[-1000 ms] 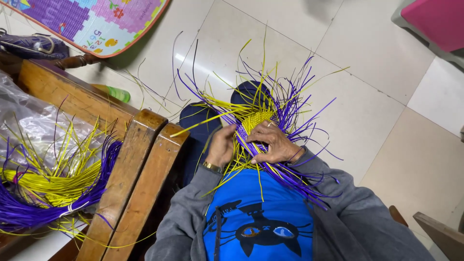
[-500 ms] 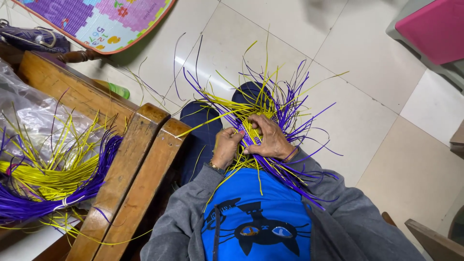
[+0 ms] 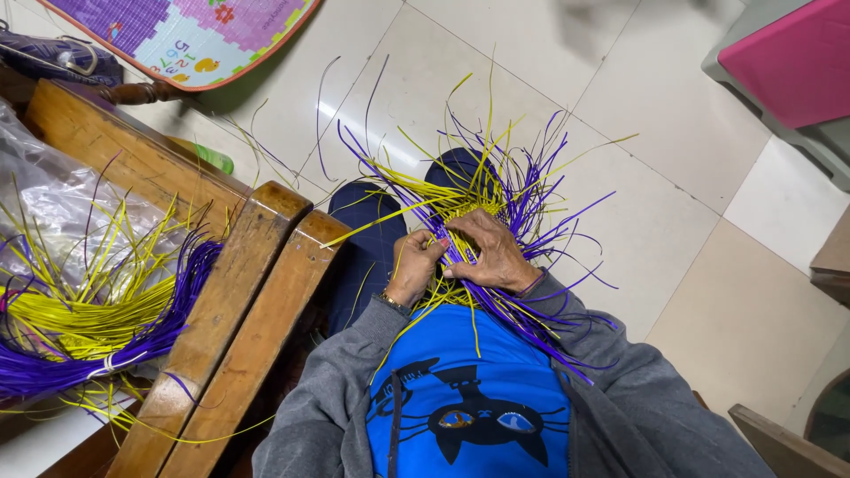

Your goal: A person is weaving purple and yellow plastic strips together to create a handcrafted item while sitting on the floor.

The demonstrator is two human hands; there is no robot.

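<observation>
From the head camera, looking down at the lap: a half-woven piece of yellow and purple strips rests on the person's knees, above dark trousers, with loose strip ends fanning out in every direction over the pale tiled floor. The left hand sits at the near left edge of the weave, its fingers curled and pinching a strip. The right hand lies flat across the weave just beside the left one, its fingers closed over several purple strips and pressing them down; the two hands nearly touch. Long purple strips trail from under the right hand across a grey sleeve and a blue shirt.

To the left stands a wooden chair frame, and beyond it lies a tied bundle of spare yellow and purple strips on a clear plastic bag. A colourful play mat lies at the top left of the floor, and a pink-topped stool stands at the top right.
</observation>
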